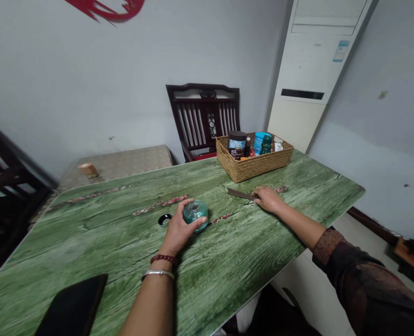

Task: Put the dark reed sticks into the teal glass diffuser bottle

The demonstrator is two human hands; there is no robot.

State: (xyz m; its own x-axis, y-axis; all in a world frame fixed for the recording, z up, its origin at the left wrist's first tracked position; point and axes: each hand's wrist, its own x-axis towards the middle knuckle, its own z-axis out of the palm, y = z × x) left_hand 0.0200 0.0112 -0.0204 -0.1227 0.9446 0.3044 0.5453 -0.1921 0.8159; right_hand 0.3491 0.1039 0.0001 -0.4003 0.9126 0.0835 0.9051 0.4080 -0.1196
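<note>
The hands are well apart on a green wood-grain table: the left hand is curled over a teal glass jar, with a black ring just beside it. The right hand lies at the end of a dark brown strip, near a wicker basket of jars, though whether it grips the strip I cannot tell
</note>
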